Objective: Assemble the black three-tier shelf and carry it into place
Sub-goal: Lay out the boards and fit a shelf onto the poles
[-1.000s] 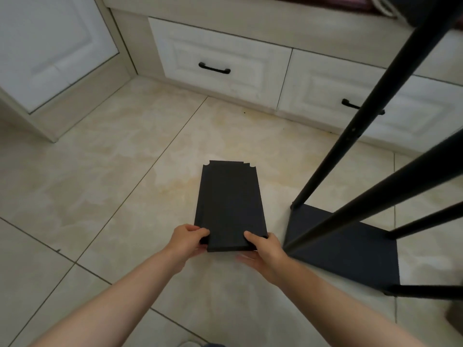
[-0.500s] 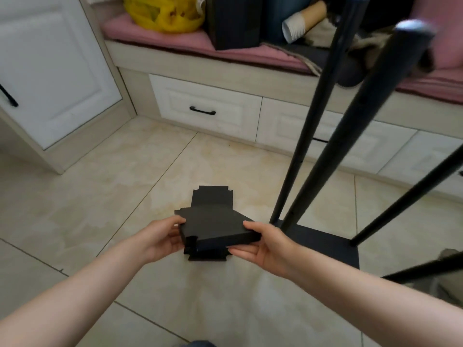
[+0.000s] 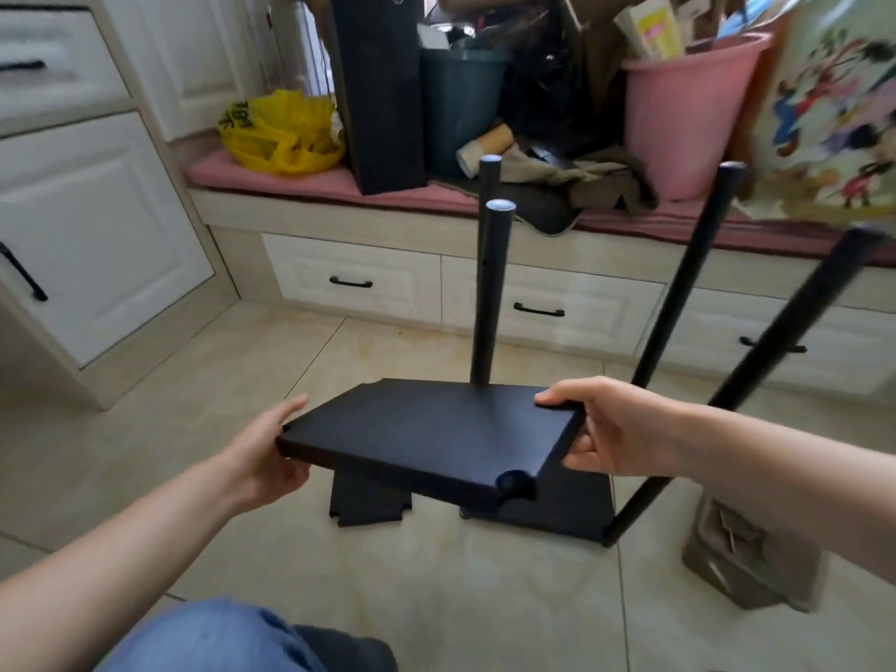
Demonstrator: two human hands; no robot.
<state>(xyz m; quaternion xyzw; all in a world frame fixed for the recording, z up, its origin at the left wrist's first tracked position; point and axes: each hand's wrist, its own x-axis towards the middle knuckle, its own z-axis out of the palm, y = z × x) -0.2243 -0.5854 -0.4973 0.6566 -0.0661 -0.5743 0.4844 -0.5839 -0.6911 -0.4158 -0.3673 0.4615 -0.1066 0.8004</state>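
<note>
Right, R thumb [image 3: 557, 398] lies flat on top of the shelf board [image 3: 426, 436] at its far-right corner, with the R fingers [image 3: 582, 461] curled under the short edge, so the R hand [image 3: 618, 429] grips it. L hand [image 3: 264, 453] does the same: thumb along the left short edge, fingers tucked beneath, gripping. The board is off the floor [image 3: 232, 371], held between both hands approx level, near-right corner dipping a bit. Its long axis runs L–R across the body, and a corner notch [image 3: 516, 482] shows at near-right.

Key relation: the frame [image 3: 577, 504], i.e. a base w/ four upright poles [image 3: 488, 293], stands just ahead and right, partly under the board's right end. R hand is nearer to it. Pole tops sit above the board in view, so it prob. has to go up and over, notches lined to poles. A spare board [image 3: 368, 502] lies flat below.

Vs 1 s ago: the board lay on the floor w/ long axis pointing away and both hands at its near end. At 0.5 s ago it was mid-turn. Now it's crosswise and raised.
</note>
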